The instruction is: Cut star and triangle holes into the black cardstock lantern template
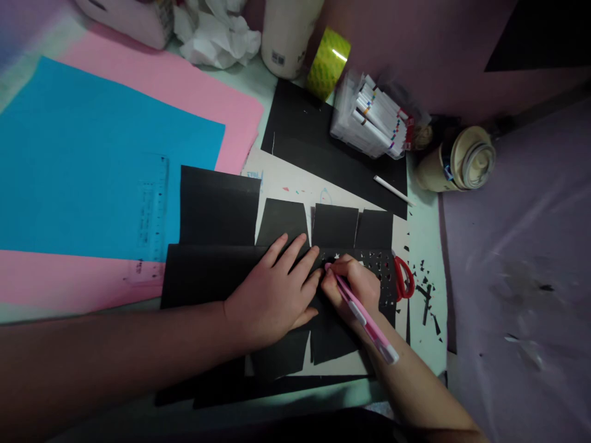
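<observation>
A black card (203, 277) with slits and flaps along its edges lies in front of me. Small shapes, one of them a star, are cut through its right part. My left hand (277, 289) rests flat on the card, fingers spread, pressing it down. In my right hand (353, 283) is a slim pink craft knife (364, 317) with a white end, leaning toward me. Its tip meets the card just right of my left fingertips; the blade itself is hidden by my fingers. Red-handled scissors (404, 278) lie partly under the card's right edge.
A clear ruler (154, 209) lies over blue paper (92, 154) and pink paper (194, 92) at left. Behind are yellow tape (329, 61), a box of white markers (373, 120) and a lidded cup (457, 160). Black paper scraps (427, 301) litter the right edge.
</observation>
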`<state>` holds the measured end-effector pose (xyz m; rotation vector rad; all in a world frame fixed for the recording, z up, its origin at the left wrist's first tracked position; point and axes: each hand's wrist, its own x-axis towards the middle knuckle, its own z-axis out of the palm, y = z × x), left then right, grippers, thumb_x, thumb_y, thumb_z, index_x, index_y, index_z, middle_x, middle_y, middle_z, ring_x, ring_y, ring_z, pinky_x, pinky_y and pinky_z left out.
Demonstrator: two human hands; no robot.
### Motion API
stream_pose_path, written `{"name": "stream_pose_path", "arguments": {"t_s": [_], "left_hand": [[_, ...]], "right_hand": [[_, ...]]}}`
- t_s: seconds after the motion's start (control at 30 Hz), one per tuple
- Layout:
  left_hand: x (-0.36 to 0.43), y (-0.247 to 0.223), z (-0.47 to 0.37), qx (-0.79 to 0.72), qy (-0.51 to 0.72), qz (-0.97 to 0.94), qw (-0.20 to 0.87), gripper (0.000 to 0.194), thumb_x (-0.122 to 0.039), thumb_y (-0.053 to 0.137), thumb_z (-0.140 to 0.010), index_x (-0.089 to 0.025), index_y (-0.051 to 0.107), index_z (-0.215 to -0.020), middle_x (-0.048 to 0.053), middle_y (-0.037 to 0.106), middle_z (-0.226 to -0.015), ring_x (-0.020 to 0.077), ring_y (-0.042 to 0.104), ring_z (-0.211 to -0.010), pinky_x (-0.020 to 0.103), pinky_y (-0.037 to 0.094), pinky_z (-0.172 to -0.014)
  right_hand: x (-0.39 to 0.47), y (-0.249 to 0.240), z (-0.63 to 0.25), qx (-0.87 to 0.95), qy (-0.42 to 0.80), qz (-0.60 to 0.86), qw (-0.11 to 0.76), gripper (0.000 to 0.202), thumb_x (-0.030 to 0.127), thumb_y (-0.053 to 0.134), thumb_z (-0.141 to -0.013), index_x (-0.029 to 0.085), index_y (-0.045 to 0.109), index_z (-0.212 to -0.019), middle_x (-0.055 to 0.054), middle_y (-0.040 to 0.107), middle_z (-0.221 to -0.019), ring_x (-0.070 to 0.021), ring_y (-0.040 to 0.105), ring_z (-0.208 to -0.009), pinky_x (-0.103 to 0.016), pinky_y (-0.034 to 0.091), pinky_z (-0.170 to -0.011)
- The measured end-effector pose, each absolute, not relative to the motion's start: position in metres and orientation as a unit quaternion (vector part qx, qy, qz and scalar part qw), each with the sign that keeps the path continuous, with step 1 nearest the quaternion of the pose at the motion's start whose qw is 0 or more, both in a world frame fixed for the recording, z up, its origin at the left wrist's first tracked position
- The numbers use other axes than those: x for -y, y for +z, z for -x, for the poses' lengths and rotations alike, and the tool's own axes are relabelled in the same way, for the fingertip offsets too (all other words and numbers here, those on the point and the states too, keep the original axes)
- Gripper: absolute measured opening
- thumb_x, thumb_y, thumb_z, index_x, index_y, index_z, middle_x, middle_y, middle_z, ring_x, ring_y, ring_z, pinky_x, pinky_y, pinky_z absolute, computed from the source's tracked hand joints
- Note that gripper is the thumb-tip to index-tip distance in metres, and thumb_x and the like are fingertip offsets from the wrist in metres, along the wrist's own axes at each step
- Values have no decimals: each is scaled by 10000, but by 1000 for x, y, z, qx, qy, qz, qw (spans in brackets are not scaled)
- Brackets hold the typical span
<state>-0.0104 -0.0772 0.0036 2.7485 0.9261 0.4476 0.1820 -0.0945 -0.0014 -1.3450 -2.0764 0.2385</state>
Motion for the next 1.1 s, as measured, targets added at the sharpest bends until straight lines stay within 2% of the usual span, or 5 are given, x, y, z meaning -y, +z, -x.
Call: {"name": "stream_pose_path", "arguments": {"t_s": [0.73,1.1], "left_hand": [[77,4,10,-315,161,-930,102,521,-501,665,-851,-100,685,-1183,187,585,-1385,425,479,-1328,574,331,-1107],[78,2,10,-315,170,-929,98,534,-504,655,-856,-108,675,-1215,180,592,-1379,425,487,-1321,577,344,-1102]], "right_hand": [[96,-1,-182,782,92,530,316,117,123,609,-852,224,559,-820,13,656,-716,-117,635,-600,-232,494,-559],[96,-2,-182,782,94,520,331,154,88,600,-830,217,537,-773,21,618,-670,-104,587,-548,-223,467,-537]]}}
